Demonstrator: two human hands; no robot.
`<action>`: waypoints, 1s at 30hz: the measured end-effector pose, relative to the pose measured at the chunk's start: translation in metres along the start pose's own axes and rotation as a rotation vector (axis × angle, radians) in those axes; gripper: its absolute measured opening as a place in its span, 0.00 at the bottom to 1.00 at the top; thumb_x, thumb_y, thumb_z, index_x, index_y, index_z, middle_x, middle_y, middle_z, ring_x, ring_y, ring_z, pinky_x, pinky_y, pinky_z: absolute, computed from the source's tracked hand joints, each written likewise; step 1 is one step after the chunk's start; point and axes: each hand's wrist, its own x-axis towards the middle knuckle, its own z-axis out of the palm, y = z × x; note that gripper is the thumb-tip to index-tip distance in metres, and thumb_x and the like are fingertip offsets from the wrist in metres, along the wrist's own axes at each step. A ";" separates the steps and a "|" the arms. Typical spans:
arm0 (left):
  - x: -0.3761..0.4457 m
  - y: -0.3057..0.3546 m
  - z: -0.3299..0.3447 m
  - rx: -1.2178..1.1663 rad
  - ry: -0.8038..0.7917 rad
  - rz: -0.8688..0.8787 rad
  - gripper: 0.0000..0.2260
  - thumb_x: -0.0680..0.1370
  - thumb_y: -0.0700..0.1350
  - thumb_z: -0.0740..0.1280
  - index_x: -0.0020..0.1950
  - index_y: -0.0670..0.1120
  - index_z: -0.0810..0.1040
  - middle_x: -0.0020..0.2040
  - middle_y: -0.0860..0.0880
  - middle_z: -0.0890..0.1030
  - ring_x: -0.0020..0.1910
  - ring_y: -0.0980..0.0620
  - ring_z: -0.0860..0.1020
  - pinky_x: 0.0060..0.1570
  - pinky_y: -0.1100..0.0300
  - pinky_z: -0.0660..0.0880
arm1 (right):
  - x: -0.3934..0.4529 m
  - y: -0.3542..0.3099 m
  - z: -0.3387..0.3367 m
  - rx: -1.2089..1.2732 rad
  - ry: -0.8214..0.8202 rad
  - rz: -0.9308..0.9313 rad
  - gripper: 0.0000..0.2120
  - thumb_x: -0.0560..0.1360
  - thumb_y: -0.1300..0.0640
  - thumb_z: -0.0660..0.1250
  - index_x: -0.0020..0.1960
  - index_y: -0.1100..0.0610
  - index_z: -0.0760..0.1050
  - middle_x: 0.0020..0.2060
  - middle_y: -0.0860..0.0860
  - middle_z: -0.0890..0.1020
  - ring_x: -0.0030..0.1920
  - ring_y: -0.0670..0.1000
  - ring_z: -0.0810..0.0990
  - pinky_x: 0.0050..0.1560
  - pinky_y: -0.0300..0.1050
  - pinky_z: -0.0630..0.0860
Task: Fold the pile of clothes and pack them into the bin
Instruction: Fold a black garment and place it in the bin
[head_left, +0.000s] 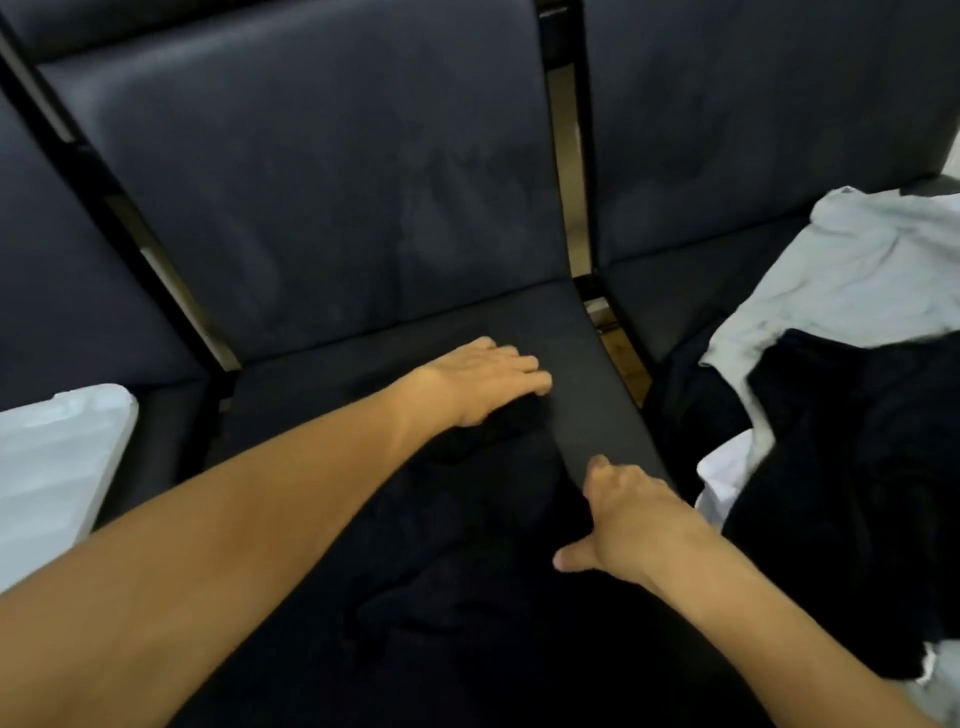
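Hands (483, 382) (623, 519) gripping black garment (467, 519), folds indistinct against dark seat (597, 405), bin (52, 467) cropped.

The light around me is dim and flat, with soft shadows. The black garment (467, 519) under my arms loses its folds in darkness. Everything looks slightly smeared, and straight edges bow toward the corners.
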 end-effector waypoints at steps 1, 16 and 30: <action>0.006 -0.004 0.000 0.012 -0.019 0.004 0.24 0.73 0.33 0.67 0.66 0.51 0.69 0.62 0.50 0.75 0.61 0.48 0.73 0.62 0.51 0.67 | 0.001 -0.002 0.003 -0.024 -0.007 0.002 0.38 0.69 0.43 0.76 0.69 0.59 0.64 0.66 0.55 0.72 0.68 0.59 0.72 0.62 0.50 0.73; -0.175 -0.054 -0.046 -0.699 0.370 -0.425 0.18 0.75 0.29 0.60 0.50 0.48 0.81 0.46 0.58 0.82 0.48 0.62 0.80 0.49 0.67 0.75 | -0.024 0.006 -0.028 0.604 -0.049 -0.586 0.05 0.78 0.58 0.67 0.53 0.53 0.78 0.46 0.50 0.85 0.48 0.52 0.84 0.46 0.50 0.79; -0.450 0.010 -0.170 -0.370 0.878 -0.707 0.10 0.77 0.32 0.63 0.47 0.46 0.79 0.38 0.49 0.81 0.37 0.55 0.79 0.38 0.55 0.76 | -0.241 -0.070 -0.168 -0.083 0.668 -0.927 0.13 0.75 0.46 0.70 0.34 0.48 0.78 0.30 0.44 0.80 0.33 0.42 0.79 0.36 0.36 0.72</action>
